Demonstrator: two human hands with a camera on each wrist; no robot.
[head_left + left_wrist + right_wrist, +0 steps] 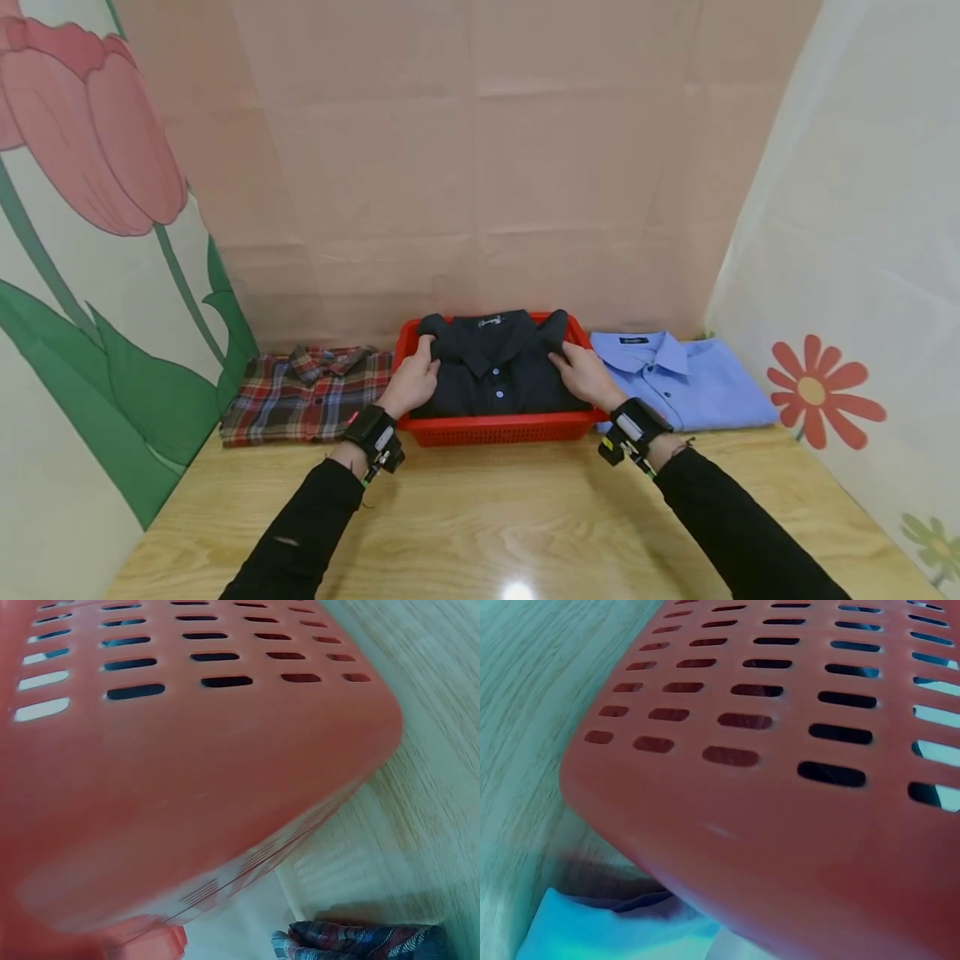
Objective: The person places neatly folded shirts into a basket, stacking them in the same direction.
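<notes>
left hand: on the left edge of the folded black shirt, fingers curled over the fold near the shoulder, pinching cloth; wrist strap with camera behind it
right hand: on the right edge of the same shirt, fingers bent down onto the fabric; looks like a grip on the fold, thumb side hidden
black shirt: folded flat, collar up, buttons down the middle, lying inside the red basket at the back centre of the desk
handling: judged light, soft, floppy; will sag and unfold if taken by one point, so hold both side folds together, or slide flat hands under it; not slippery, not fragile
red basket: rigid plastic, low rectangular tray shape, rounded corners, rows of slot holes in the wall; smooth, slightly glossy
plaid shirt: red/dark check, woven, folded, just left of the basket on the desk; corner shows in left wrist view
blue shirt: pale blue, smooth, folded, collar up, just right of the basket; edge shows in right wrist view
desk: light wood grain, glossy
backdrop: pinkish creased sheet behind, flower-print panels on both sides
</notes>
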